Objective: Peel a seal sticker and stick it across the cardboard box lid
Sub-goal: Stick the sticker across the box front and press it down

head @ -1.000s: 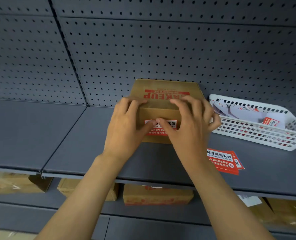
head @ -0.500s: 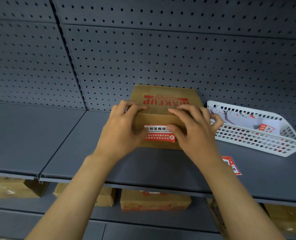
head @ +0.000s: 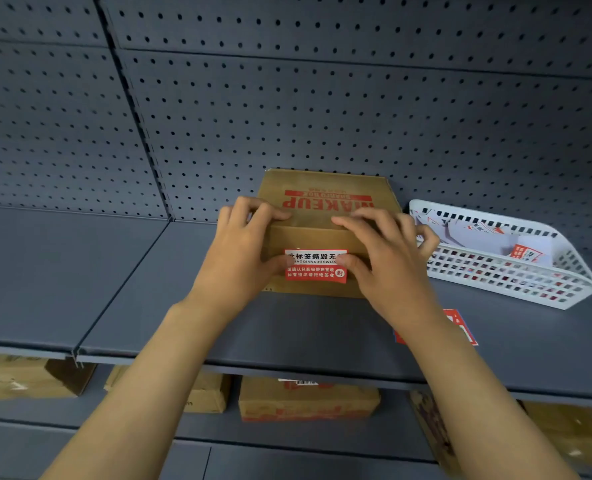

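Observation:
A brown cardboard box [head: 325, 188] with red "MAKEUP" print stands on the grey shelf [head: 169, 299] against the pegboard. A red and white seal sticker [head: 316, 266] lies across the lid's front flap and the box's front face. My left hand [head: 242, 258] grips the box's left side, fingers on the lid, thumb pressing the sticker's left end. My right hand [head: 388, 261] rests on the right side, fingers on the lid, thumb on the sticker's right end.
A white plastic basket [head: 516, 271] holding sticker sheets and backing papers sits right of the box. A red sticker sheet [head: 460, 327] lies on the shelf under my right wrist. Several cardboard boxes [head: 308, 400] stand on the shelf below. Pegboard wall behind.
Both thumbs have slid apart from the sticker's middle toward its ends, uncovering its text. The view has shifted slightly upward.

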Demonstrator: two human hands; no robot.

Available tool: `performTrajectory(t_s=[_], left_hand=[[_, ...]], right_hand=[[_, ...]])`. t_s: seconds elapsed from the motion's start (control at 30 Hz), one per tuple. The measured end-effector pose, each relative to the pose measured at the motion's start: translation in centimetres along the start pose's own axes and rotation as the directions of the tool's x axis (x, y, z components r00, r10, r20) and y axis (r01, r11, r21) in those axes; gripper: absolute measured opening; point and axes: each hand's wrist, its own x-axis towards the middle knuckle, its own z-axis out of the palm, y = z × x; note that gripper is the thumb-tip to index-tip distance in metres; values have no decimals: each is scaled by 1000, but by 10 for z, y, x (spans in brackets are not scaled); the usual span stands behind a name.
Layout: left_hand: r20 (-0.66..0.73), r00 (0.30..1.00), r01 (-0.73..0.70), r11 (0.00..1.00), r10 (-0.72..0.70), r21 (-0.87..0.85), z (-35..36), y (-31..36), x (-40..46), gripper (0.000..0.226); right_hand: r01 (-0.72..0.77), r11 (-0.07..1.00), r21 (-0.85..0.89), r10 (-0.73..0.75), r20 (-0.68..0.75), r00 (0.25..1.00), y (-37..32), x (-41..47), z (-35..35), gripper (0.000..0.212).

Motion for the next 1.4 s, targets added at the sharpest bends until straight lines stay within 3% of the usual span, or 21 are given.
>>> performTrajectory(t_s=[0.33, 0.77, 1.0, 1.13, 1.4], left_hand=[[-35, 999, 14, 993, -10, 113, 11, 15, -8, 89], [53, 998, -47, 995, 43, 90, 3, 2, -6, 89], [-48, 999, 21, 995, -16, 94, 14, 16, -8, 90], [-76, 997, 36, 995, -29, 95, 17, 15, -8, 88], [-4, 1000, -21, 996, 22, 86, 8, 3, -7, 88]], right_hand=[[-78, 996, -34, 79, 18, 997, -18, -1, 0, 72], [18, 999, -37, -15, 91, 996, 1, 0, -8, 72], [-92, 994, -59, 94, 29, 995, -21, -3, 0, 87], [-75, 993, -95, 76, 14, 997, -19, -5, 4, 87], [14, 996, -91, -6, 86, 996, -3, -4, -5, 86]])
